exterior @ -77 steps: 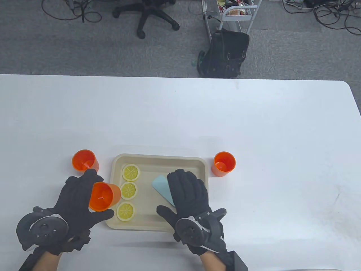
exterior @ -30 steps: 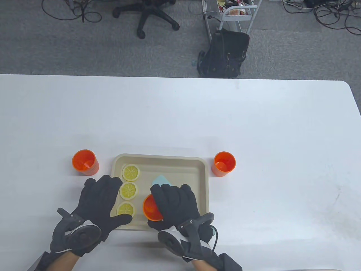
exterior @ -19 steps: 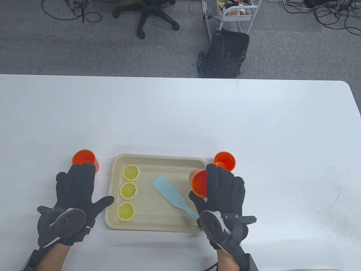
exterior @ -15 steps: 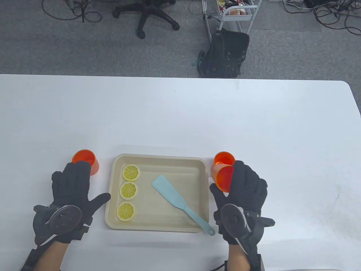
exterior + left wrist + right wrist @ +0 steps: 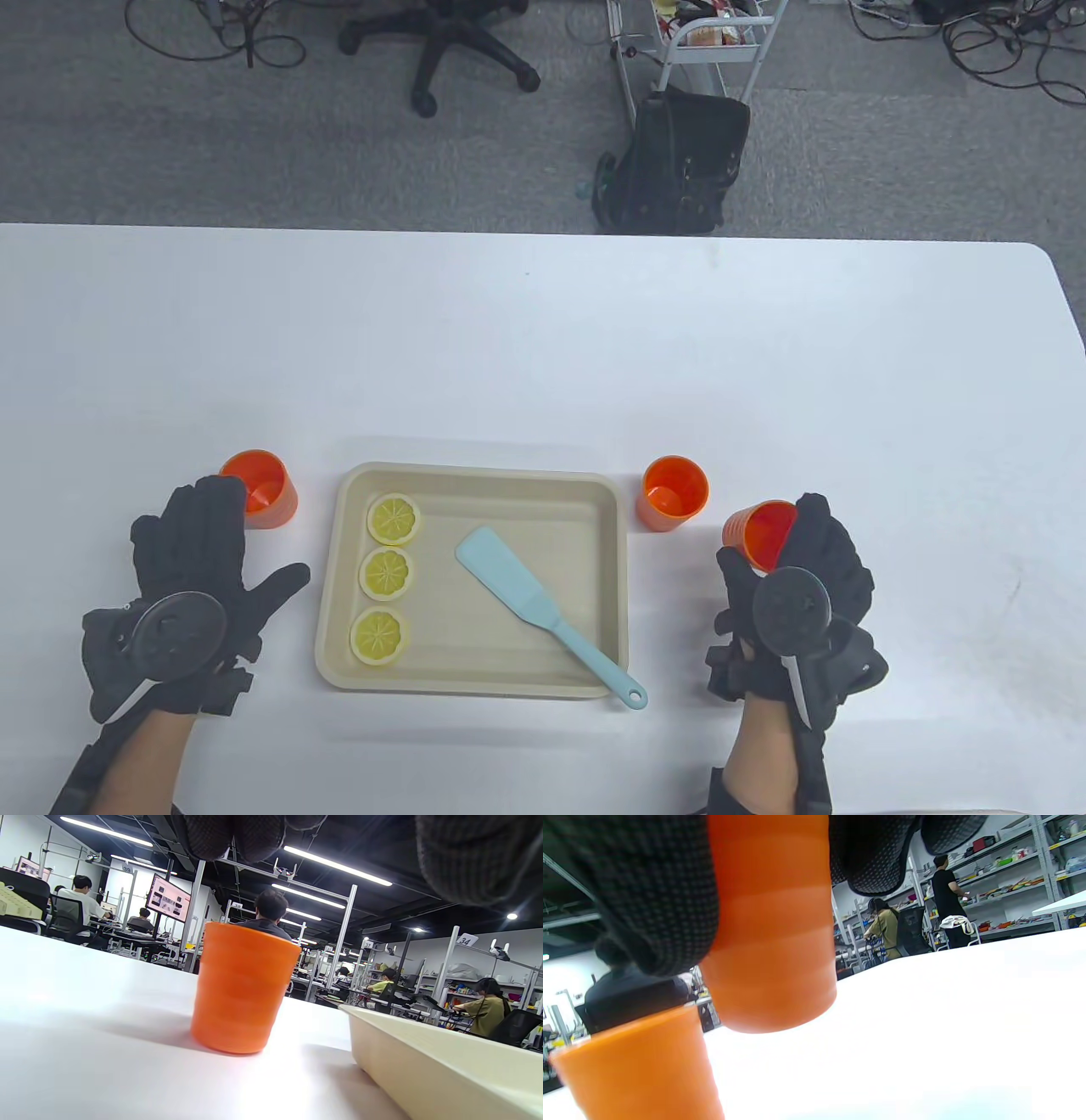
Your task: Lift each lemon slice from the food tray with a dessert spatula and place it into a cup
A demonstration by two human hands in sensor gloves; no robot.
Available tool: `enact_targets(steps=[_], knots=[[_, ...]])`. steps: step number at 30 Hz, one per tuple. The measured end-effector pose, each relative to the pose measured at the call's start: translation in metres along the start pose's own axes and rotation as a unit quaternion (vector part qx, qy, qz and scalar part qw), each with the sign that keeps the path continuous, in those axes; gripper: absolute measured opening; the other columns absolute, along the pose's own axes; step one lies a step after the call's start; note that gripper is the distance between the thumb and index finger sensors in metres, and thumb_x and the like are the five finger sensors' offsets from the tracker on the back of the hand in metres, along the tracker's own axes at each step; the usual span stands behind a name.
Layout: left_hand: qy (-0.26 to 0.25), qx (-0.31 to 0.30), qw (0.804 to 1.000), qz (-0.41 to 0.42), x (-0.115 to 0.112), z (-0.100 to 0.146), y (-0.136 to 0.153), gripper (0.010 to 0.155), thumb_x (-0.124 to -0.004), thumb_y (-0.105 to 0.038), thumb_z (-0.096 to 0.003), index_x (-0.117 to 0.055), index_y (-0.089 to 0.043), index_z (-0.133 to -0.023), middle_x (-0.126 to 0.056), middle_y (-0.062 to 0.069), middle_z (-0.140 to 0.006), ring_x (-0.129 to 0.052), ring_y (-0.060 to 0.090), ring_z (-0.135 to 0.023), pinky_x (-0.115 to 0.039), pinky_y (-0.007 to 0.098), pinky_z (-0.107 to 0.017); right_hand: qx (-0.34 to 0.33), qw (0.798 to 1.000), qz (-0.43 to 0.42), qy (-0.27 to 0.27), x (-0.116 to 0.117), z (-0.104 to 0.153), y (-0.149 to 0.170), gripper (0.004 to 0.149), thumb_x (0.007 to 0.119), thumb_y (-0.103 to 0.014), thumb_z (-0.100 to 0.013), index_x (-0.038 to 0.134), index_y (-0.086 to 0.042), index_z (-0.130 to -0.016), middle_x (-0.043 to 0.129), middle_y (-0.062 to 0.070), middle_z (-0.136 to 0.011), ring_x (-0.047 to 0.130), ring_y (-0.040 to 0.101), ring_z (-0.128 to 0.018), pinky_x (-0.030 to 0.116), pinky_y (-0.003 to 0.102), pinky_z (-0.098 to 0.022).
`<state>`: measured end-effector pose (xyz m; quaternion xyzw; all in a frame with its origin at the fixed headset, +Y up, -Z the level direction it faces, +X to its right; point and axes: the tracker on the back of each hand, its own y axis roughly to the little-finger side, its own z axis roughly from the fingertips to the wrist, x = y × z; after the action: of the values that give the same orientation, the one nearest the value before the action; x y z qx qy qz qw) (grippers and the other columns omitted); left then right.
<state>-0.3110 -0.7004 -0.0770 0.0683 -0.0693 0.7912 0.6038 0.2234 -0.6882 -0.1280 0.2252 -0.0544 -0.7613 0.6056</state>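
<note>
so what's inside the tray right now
Three lemon slices in a column on the left of the tray, and a light blue spatula lying diagonally, handle end over the near right rim. Nothing is covered.

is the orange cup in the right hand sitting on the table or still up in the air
In the air. The right wrist view shows the held cup's base clear of the table, the right hand's fingers wrapped round it. It is tilted.

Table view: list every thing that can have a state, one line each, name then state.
Left hand: flat on the table, holding nothing.
Right hand: grips a cup.
Held cup: tilted, off the table, no slice visible inside.
Left cup: upright, empty.
Middle cup: upright, empty.
Tray: holds three slices and the spatula.
Lemon slices: flat in a column.
Spatula: lying untouched, handle over the rim.
</note>
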Motion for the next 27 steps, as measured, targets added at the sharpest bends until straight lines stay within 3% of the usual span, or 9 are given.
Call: enact_targets(steps=[15, 18, 23, 27], knots=[[0.003, 0.027, 0.999, 0.019, -0.004, -0.005, 0.014, 0.106, -0.082, -0.071, -0.0461, -0.025, -0.02, -0.12, -0.039, 0.018, -0.126, -0.042, 0.053, -0.115, -0.03, 0.078, -0.078, -0.003, 0.995, 0.076, -0.059, 0.046, -0.007, -0.003, 0.101, 0.1, -0.05, -0.036, 0.046, -0.017, -0.114, 0.057, 0.014, -0.112, 0.069, 0.041, -0.102, 0.049, 0.068, -0.076], [-0.001, 0.03, 0.999, 0.025, -0.004, -0.005, 0.017, 0.106, -0.082, -0.071, -0.046, -0.026, -0.021, -0.12, -0.039, 0.017, -0.126, -0.043, 0.053, -0.115, -0.03, 0.078, -0.078, 0.006, 0.995, 0.069, -0.072, 0.046, -0.009, -0.003, 0.102, 0.1, -0.051, -0.036, 0.043, -0.017, -0.114, 0.055, 0.014, -0.112, 0.068, 0.041, -0.103, 0.049, 0.068, -0.076], [-0.002, 0.041, 0.999, 0.031, -0.004, -0.007, 0.02, 0.106, -0.082, -0.071, -0.0459, -0.025, -0.021, -0.12, -0.038, 0.017, -0.126, -0.042, 0.053, -0.115, -0.03, 0.078, -0.078, -0.003, 0.993, 0.054, -0.107, 0.037, -0.005, -0.007, 0.11, 0.097, -0.056, -0.035, 0.035, -0.015, -0.115, 0.036, 0.02, -0.118, 0.052, 0.049, -0.109, 0.042, 0.07, -0.077], [0.0, 0.059, 0.997, 0.048, -0.005, -0.013, 0.027, 0.107, -0.082, -0.071, -0.046, -0.023, -0.021, -0.12, -0.034, 0.016, -0.127, -0.039, 0.051, -0.117, -0.029, 0.078, -0.078, -0.015, 0.997, 0.044, -0.065, 0.022, 0.001, -0.017, 0.109, 0.096, -0.057, -0.037, 0.033, -0.015, -0.116, 0.03, 0.022, -0.119, 0.048, 0.049, -0.109, 0.043, 0.069, -0.077]])
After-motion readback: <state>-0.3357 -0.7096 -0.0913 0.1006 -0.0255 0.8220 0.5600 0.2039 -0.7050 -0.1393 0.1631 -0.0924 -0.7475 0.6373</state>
